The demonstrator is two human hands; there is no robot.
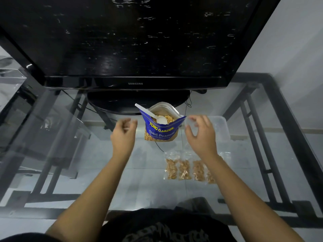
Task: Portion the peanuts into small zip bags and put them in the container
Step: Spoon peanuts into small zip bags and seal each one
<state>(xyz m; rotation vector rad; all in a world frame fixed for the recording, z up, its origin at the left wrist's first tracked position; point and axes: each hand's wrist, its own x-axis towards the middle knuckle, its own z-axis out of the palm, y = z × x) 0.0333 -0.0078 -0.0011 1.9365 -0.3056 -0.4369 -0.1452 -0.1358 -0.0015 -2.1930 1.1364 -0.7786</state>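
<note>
While both hands hover: neither holds peanuts.
Peanut bag (161,127): upright, open, spoon (151,114) inside, between the hands.
Right hand (201,134): fingers pinch an empty zip bag (189,127), blurred.
Left hand (123,132): fingers curled, empty.
Risk: a nudge could tip the peanut bag.
Around: filled bags (185,169) near; container (221,126) behind right hand; TV (122,41) crowds the back of the glass table (70,154).

Both arms reach forward; left hand (123,132) and right hand (201,135) loosely curled (fingertips blurred, perhaps empty).
</note>
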